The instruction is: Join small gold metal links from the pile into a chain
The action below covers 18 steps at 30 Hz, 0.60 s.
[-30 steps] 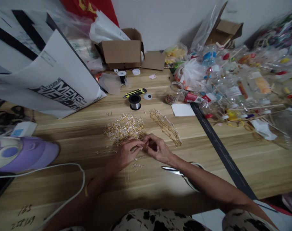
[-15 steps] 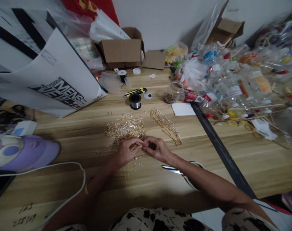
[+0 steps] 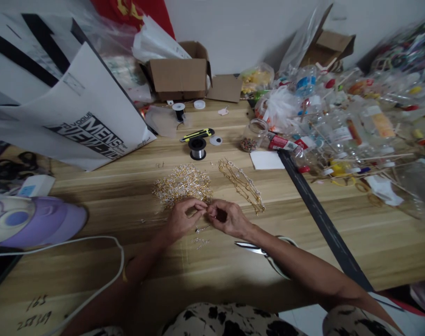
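Observation:
My left hand (image 3: 184,216) and my right hand (image 3: 230,217) meet at the fingertips, both pinched closed. Whatever lies between the fingers is too small to name. Just beyond them spreads a pile of gold and silver beaded pieces (image 3: 182,184). To the right of the pile lie gold and silver chains (image 3: 242,186). Short bits of silver chain (image 3: 201,241) rest on the wood below my fingertips. Scissors (image 3: 256,248) with open blades lie partly under my right forearm.
A wire spool (image 3: 197,149), a yellow-black cutter (image 3: 197,135) and a jar of beads (image 3: 253,136) stand farther back. Plastic bottles (image 3: 341,128) crowd the right. At left are a large paper bag (image 3: 89,102), a purple device (image 3: 54,221) and a white cable (image 3: 119,252).
The fingertips of my two hands have shifted slightly, and the right fingers have drawn a little apart from the left. The view has moved very slightly.

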Tool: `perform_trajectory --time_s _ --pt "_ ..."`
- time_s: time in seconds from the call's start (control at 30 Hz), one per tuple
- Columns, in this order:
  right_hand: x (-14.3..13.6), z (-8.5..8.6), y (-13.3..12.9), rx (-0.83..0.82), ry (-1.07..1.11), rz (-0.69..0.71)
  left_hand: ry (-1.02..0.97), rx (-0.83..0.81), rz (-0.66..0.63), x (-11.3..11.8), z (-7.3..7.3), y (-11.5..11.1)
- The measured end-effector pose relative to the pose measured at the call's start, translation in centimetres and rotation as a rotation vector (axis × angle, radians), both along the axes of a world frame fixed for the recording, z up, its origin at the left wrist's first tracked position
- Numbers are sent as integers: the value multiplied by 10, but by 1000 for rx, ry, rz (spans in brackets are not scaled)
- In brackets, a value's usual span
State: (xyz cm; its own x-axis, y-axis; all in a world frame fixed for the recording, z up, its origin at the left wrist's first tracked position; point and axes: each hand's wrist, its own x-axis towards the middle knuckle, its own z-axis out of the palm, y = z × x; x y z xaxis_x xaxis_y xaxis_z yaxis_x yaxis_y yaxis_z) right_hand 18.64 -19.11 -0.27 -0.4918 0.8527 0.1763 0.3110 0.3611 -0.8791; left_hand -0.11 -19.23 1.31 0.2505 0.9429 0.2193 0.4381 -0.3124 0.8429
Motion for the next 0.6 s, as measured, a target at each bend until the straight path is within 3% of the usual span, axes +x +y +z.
perform_trajectory --time_s 0.4,0.6 --pt "1 -1 0 -44 -48 0 -50 -30 28 -2 0 2" --pt "2 0 3 71 -96 -8 -144 -115 41 -6 -2 4"
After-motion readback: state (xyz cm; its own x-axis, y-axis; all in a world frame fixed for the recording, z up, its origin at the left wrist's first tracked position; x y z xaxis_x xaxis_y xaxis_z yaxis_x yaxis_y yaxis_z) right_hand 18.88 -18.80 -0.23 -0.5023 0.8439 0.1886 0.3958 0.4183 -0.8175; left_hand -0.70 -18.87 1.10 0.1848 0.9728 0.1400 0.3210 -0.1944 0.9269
